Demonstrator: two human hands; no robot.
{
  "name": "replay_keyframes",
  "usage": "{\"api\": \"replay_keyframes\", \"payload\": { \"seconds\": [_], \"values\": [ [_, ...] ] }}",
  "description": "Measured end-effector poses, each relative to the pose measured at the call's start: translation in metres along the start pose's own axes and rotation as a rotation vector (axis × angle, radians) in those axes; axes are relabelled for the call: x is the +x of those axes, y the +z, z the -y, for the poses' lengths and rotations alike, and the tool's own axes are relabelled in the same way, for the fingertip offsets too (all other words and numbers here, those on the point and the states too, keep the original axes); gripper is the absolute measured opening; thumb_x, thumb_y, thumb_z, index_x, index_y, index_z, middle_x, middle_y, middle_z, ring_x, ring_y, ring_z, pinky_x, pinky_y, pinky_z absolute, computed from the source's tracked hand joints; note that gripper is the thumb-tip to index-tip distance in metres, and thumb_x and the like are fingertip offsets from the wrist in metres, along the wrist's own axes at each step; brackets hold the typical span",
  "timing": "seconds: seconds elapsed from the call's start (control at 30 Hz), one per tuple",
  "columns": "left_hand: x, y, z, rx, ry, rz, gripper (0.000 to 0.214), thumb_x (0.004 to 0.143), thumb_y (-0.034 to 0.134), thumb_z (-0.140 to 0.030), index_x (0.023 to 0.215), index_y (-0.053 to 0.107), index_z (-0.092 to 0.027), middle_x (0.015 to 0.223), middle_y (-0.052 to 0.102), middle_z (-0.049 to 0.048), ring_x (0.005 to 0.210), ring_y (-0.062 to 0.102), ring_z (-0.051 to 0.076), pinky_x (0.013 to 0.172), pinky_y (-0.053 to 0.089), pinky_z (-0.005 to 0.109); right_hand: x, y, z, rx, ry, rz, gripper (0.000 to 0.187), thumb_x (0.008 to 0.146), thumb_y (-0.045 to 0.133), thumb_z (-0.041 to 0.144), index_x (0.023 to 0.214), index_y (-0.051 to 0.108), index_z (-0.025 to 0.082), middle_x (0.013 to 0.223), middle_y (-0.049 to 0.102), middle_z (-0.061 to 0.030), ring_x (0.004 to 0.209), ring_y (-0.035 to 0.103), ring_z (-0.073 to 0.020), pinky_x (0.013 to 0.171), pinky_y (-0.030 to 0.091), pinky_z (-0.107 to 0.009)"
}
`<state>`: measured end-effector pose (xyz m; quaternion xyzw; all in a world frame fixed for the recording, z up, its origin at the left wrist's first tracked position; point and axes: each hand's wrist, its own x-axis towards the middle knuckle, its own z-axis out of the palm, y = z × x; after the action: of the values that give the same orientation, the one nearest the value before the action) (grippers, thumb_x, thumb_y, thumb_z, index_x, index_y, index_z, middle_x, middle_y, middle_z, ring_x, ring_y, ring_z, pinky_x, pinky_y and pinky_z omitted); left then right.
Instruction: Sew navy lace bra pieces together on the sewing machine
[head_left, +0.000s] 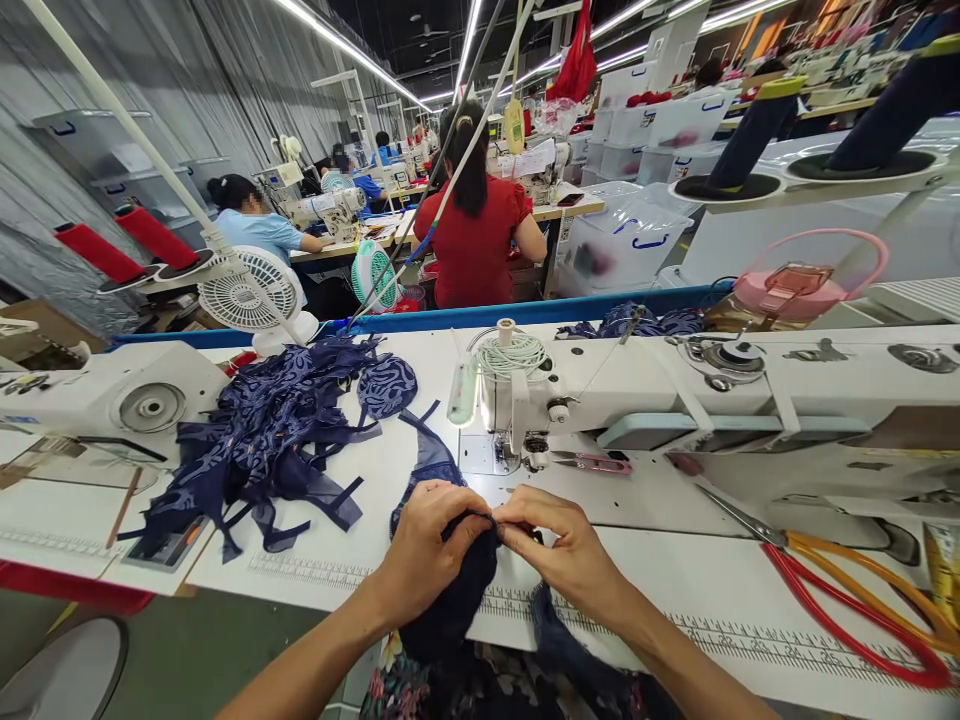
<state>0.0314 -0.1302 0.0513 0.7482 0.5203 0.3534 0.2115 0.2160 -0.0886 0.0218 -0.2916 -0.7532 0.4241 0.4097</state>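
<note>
A navy bra piece (pixel 454 600) with sheer and patterned parts lies at the table's front edge and hangs over it. My left hand (pixel 439 540) is closed on it, thumb and fingers pinching its edge. Beside it my right hand (pixel 551 535) pinches the same edge, the fingertips of both hands almost touching. A navy strap (pixel 562 630) trails below my right hand over the edge. Just beyond my hands stands the sewing machine head (pixel 525 390), its needle area (pixel 510 450) lit. The exact spot between my fingertips is hidden.
Left, a heap of navy patterned pieces (pixel 277 430) lies by a second machine (pixel 142 400). Large scissors (pixel 795 550) with red and orange handles lie right, small thread snips (pixel 592 461) under the machine arm. A ruler strip (pixel 690 628) runs along the front. Co-workers (pixel 472 220) sit ahead.
</note>
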Motion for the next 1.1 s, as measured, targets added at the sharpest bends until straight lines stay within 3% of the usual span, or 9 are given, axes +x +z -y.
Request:
{"api": "replay_keyframes", "payload": {
  "seconds": [0.17,0.23,0.33,0.47,0.67,0.8,0.9,1.0,1.1],
  "values": [
    [0.003,-0.007,0.000,0.061,-0.025,-0.056,0.007,0.092,0.056,-0.017,0.088,0.058,-0.021,0.086,0.064,-0.0007,0.085,0.056,0.017,0.083,0.038,0.033,-0.010,-0.002,0.020,-0.340,-0.138,-0.192,0.016,0.091,0.057,0.016,0.102,0.067,0.022,0.088,0.066,-0.0049,0.083,0.059,-0.0193,0.075,0.047,-0.033],
    [0.005,-0.010,0.000,0.054,-0.054,-0.065,0.007,0.092,0.055,-0.017,0.087,0.057,-0.021,0.086,0.063,-0.0003,0.087,0.056,0.017,0.084,0.038,0.033,-0.019,-0.001,0.030,-0.373,-0.168,-0.178,0.020,0.093,0.054,0.015,0.109,0.063,0.023,0.091,0.067,-0.0052,0.082,0.059,-0.0182,0.076,0.047,-0.032],
    [0.006,-0.011,-0.001,0.048,-0.042,-0.026,0.008,0.093,0.054,-0.018,0.085,0.055,-0.022,0.081,0.060,-0.0012,0.083,0.054,0.017,0.087,0.038,0.034,-0.029,0.004,0.035,-0.314,-0.007,-0.015,0.021,0.098,0.044,0.019,0.111,0.060,0.025,0.088,0.066,-0.0030,0.075,0.061,-0.0155,0.068,0.046,-0.028],
    [0.006,-0.009,-0.003,0.008,-0.026,0.018,0.009,0.093,0.053,-0.020,0.084,0.054,-0.022,0.081,0.060,-0.0015,0.081,0.054,0.016,0.090,0.036,0.035,-0.024,0.010,0.023,-0.225,0.271,0.079,0.017,0.099,0.042,0.030,0.100,0.058,0.022,0.093,0.065,-0.0033,0.083,0.060,-0.0179,0.072,0.045,-0.030],
    [0.004,-0.013,0.000,-0.057,-0.133,0.029,0.011,0.092,0.055,-0.024,0.082,0.059,-0.021,0.081,0.061,-0.0005,0.084,0.056,0.017,0.085,0.038,0.031,-0.014,0.013,0.007,0.088,0.387,0.104,0.024,0.094,0.051,0.043,0.085,0.056,0.020,0.065,0.050,0.0050,0.062,0.048,-0.0120,0.056,0.036,-0.023],
    [0.002,-0.014,0.000,-0.148,-0.203,0.048,0.011,0.090,0.056,-0.025,0.081,0.060,-0.020,0.082,0.063,0.0001,0.083,0.057,0.016,0.081,0.040,0.029,-0.018,0.011,0.015,-0.209,0.151,-0.055,0.018,0.096,0.049,0.029,0.085,0.061,0.021,0.071,0.057,0.0007,0.067,0.051,-0.0144,0.063,0.039,-0.027],
    [0.001,-0.015,0.000,-0.221,-0.247,0.091,0.013,0.090,0.057,-0.028,0.080,0.060,-0.020,0.082,0.062,0.0001,0.081,0.056,0.016,0.078,0.040,0.027,-0.017,0.005,0.023,-0.527,-0.163,-0.202,0.014,0.094,0.050,0.017,0.093,0.064,0.021,0.101,0.064,-0.0078,0.096,0.056,-0.0220,0.084,0.041,-0.038],
    [0.000,-0.017,0.003,-0.285,-0.266,0.124,0.014,0.090,0.057,-0.031,0.082,0.060,-0.019,0.081,0.059,0.0004,0.080,0.054,0.015,0.077,0.041,0.026,-0.012,-0.004,0.027,-0.546,-0.293,-0.143,0.014,0.093,0.050,0.012,0.093,0.061,0.021,0.110,0.065,-0.0079,0.105,0.056,-0.0211,0.093,0.040,-0.040],
    [-0.003,-0.017,0.005,-0.373,-0.265,0.101,0.017,0.089,0.060,-0.034,0.081,0.059,-0.019,0.092,0.060,0.0039,0.091,0.055,0.018,0.085,0.042,0.028,-0.009,-0.009,0.028,-0.397,-0.237,-0.056,0.012,0.093,0.051,0.014,0.090,0.059,0.022,0.091,0.067,-0.0022,0.087,0.060,-0.0161,0.084,0.044,-0.034]
  ]
}}
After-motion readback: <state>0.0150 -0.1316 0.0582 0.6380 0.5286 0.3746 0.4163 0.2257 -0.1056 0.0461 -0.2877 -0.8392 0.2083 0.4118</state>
